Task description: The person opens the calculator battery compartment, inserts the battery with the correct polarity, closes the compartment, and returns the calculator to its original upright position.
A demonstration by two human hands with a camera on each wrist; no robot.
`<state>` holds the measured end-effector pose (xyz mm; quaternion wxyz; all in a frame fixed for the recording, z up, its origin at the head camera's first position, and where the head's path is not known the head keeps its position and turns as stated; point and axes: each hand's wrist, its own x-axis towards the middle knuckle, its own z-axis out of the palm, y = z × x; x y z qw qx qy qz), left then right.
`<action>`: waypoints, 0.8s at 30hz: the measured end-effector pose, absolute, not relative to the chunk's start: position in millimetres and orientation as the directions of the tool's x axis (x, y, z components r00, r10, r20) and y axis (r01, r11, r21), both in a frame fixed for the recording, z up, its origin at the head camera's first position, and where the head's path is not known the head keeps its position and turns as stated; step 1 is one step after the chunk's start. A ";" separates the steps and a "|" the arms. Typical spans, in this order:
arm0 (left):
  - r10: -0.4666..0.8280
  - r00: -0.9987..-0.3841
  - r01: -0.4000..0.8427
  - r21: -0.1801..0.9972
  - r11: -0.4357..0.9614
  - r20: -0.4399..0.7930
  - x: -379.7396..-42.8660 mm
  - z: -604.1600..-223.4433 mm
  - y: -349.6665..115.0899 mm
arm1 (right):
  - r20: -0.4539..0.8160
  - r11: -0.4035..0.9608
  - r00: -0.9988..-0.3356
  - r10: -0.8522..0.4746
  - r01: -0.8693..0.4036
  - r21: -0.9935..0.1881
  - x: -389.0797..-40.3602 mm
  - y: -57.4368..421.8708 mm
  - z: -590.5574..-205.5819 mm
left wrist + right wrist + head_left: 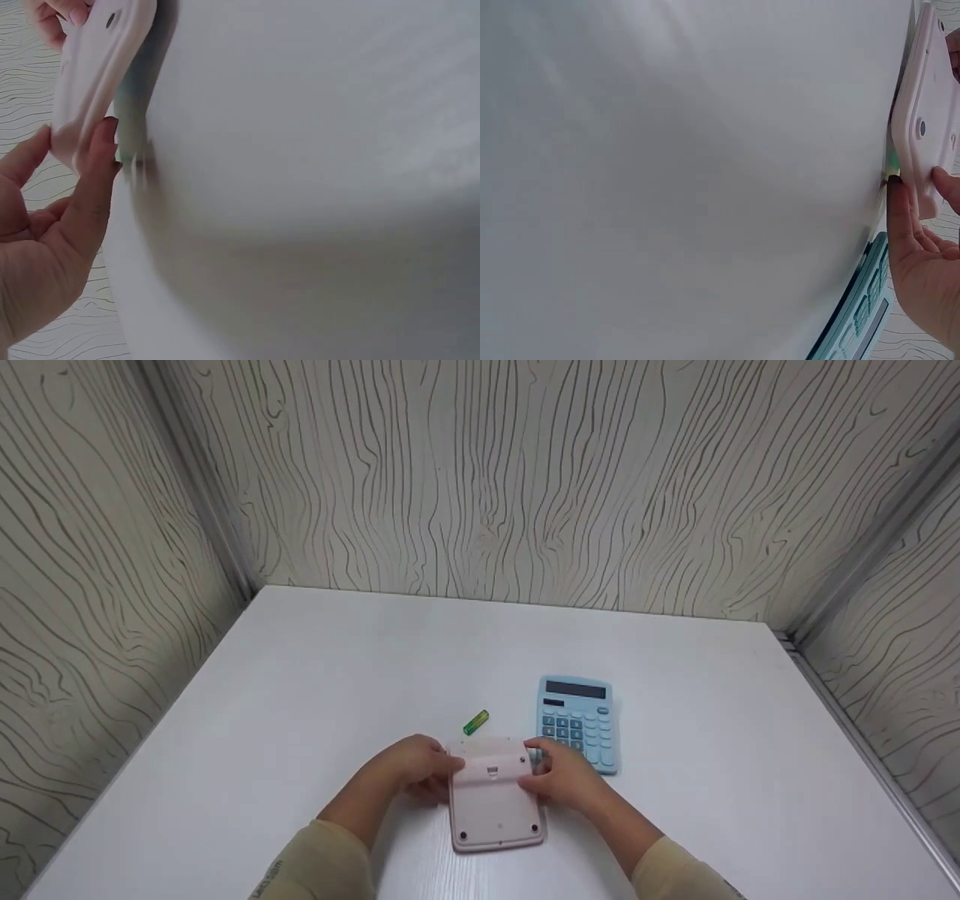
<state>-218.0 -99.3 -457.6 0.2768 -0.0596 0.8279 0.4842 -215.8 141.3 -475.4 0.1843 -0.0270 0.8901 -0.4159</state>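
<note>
A pink calculator (495, 806), its back facing up, is held between both hands close over the white table. My left hand (424, 765) grips its left edge, thumb on the back and fingers underneath. On the opposite edge my right hand (564, 776) pinches it the same way, as the right wrist view also shows with the thumb on the calculator's back (930, 120). Small dark round feet sit near the corners, and a small latch shows on the raised upper part. The front with its keys is hidden.
A light blue calculator (592, 727) lies face up on the table (337, 675), partly behind my right hand. One green and yellow battery (475, 722) lies just beyond the pink calculator. Wood-grain patterned walls (480, 472) stand behind the table and at both sides.
</note>
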 end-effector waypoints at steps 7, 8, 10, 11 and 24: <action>0.145 -0.848 -0.369 0.765 0.528 -0.509 -221.2 -464.9 -96.4 | -0.291 0.662 -0.936 -0.197 0.092 -0.744 -214.2 139.0 -477.1; 0.134 -0.850 -0.370 0.757 0.538 -0.510 -222.0 -465.7 -95.5 | -0.292 0.663 -0.936 -0.197 0.092 -0.743 -214.0 138.7 -477.0; 0.112 -0.852 -0.370 0.739 0.563 -0.512 -223.8 -467.4 -93.6 | -0.298 0.665 -0.935 -0.194 0.098 -0.740 -214.0 138.1 -476.8; 0.104 -0.853 -0.369 0.731 0.574 -0.512 -224.8 -468.3 -92.7 | -0.302 0.671 -0.934 -0.192 0.100 -0.735 -214.1 137.7 -476.6; 0.044 -0.867 -0.356 0.678 0.644 -0.497 -224.0 -473.3 -82.0 | -0.338 0.717 -0.920 -0.200 0.098 -0.690 -214.8 133.9 -476.8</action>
